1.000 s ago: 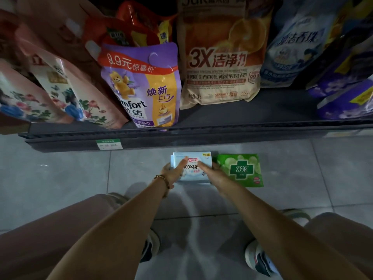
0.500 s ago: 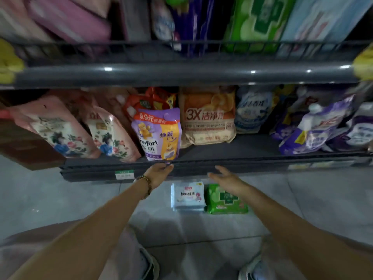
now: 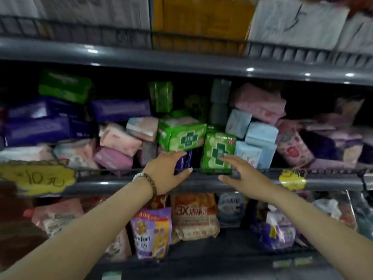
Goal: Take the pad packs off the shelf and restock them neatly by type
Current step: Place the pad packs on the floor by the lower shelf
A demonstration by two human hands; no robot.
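Observation:
The middle shelf (image 3: 121, 184) holds a jumble of pad packs. Two green packs with a cross logo sit at its centre: one lying flat (image 3: 181, 136), one upright (image 3: 219, 151) at the rail. Light blue packs (image 3: 260, 136) are stacked to their right, pink packs (image 3: 119, 140) to the left and purple packs (image 3: 38, 128) at far left. My left hand (image 3: 167, 171) is raised in front of the shelf rail, just under the flat green pack, fingers spread and holding nothing. Also empty, my right hand (image 3: 242, 174) hovers before the upright green pack with fingers extended.
A wire rail runs along the shelf front, with yellow price tags at the left (image 3: 36, 178) and right (image 3: 292, 178). The shelf below holds detergent refill pouches (image 3: 193, 215). Cardboard boxes (image 3: 201, 19) stand on the shelf above. More pink packs (image 3: 260, 102) are piled at upper right.
My hands let go of the blue pack on the floor and rose. The view tilted up from the floor to the pad shelf; both hands now reach toward the green packs.

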